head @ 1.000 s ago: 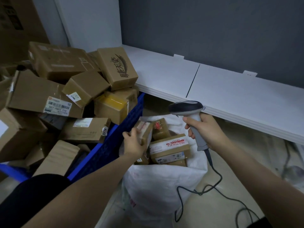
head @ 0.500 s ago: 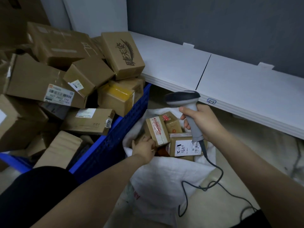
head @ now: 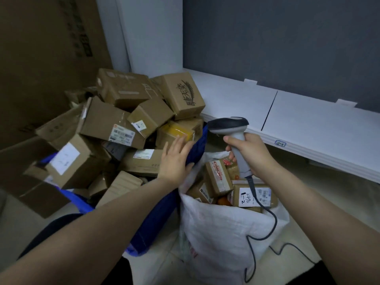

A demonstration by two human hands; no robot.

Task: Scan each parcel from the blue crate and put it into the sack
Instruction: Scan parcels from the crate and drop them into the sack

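My left hand (head: 176,159) spreads empty at centre frame; right hand (head: 249,155) grips the scanner (head: 228,125); nudging the heaped parcels (head: 107,121) could topple them.

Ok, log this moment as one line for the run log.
left hand: open, empty, over blue crate rim | right hand: grips scanner above sack | sack: holds parcels

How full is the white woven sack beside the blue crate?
Nearly full: brown cardboard parcels reach the open mouth of the white woven sack.
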